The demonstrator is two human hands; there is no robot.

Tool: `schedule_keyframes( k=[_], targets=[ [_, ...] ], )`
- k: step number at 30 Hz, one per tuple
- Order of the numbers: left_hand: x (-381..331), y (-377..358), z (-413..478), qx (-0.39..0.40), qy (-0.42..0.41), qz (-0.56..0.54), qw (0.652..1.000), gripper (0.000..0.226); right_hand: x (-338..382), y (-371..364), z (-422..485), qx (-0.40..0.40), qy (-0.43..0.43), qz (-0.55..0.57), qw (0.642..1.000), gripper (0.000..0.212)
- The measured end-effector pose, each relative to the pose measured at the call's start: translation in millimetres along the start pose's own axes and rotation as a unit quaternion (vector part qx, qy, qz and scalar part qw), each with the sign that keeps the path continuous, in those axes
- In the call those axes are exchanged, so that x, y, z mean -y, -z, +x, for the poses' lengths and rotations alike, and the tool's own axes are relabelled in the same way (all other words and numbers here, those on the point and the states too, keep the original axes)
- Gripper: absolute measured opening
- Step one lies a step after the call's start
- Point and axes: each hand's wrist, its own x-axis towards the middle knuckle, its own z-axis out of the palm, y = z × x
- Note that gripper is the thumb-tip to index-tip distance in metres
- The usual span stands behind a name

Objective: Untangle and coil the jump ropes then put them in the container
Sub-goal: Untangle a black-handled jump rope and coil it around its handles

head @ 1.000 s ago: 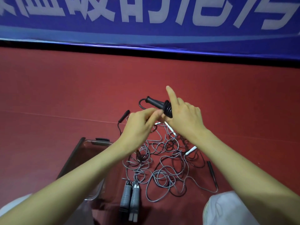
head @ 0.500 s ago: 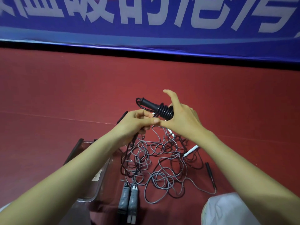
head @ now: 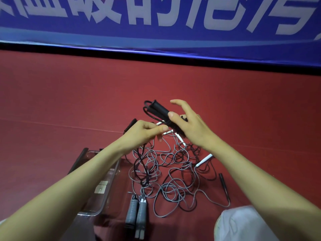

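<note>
Slides right hand (head: 191, 129) further up black handle (head: 159, 109) than before, clamps it under thumb; points long axis up-left; pinches black cord (head: 137, 162) just below-left with left hand (head: 145, 132).

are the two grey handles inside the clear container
No, the grey handles lie on the red floor beside the clear container, outside its rim.

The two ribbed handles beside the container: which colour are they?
The ribbed handles are grey with white ends; the head view shows them.
</note>
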Motion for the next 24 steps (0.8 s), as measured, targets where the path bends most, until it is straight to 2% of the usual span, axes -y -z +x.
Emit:
schedule_keyframes(
  k=[3, 7, 9, 11, 13, 15, 17, 20, 22, 24],
  targets=[
    [6.8, 10.8, -2.3, 0.058, 0.005, 0.012, 0.998, 0.056, 1.3, 10.4, 5.5, -0.026, -0.045, 0.106, 0.993, 0.037],
    [17.8, 28.1, 0.4, 0.077, -0.019, -0.065, 0.995, 0.045, -0.8, 21.9, 7.9, -0.006, -0.088, 0.179, 0.98, 0.041],
    [22.6, 33.8, 2.6, 0.05, -0.026, -0.064, 0.996, 0.043, 0.6, 19.9, 7.3, 0.028, -0.101, 0.2, 0.974, 0.04],
    [21.5, 34.6, 3.3, 0.024, -0.049, -0.036, 0.998, 0.03, 5.5, 15.8, 4.7, 0.075, -0.108, 0.231, 0.964, 0.038],
    [18.9, 29.6, 4.4, 0.0, -0.057, -0.008, 0.998, 0.018, 12.0, 12.4, -0.4, 0.131, -0.107, 0.254, 0.952, 0.048],
    [26.5, 27.8, 6.3, -0.004, -0.065, 0.029, 0.997, 0.024, 17.1, 9.5, -6.7, 0.193, -0.105, 0.254, 0.942, 0.057],
    [37.9, 28.8, 8.0, 0.002, -0.041, 0.079, 0.996, 0.02, 18.6, 4.8, -12.4, 0.26, -0.11, 0.227, 0.932, 0.058],
    [35.2, 33.5, 12.1, 0.089, -0.051, 0.197, 0.975, 0.012, 16.1, -3.8, -18.2, 0.343, -0.157, 0.12, 0.918, 0.055],
    [17.4, 27.8, 10.7, 0.09, -0.05, 0.225, 0.969, 0.012, 14.0, -9.7, -19.5, 0.373, -0.182, -0.016, 0.91, 0.056],
    [6.3, 19.6, 8.7, 0.079, -0.06, 0.249, 0.963, 0.01, 12.3, -14.4, -19.9, 0.351, -0.167, -0.198, 0.9, 0.066]
  ],
)
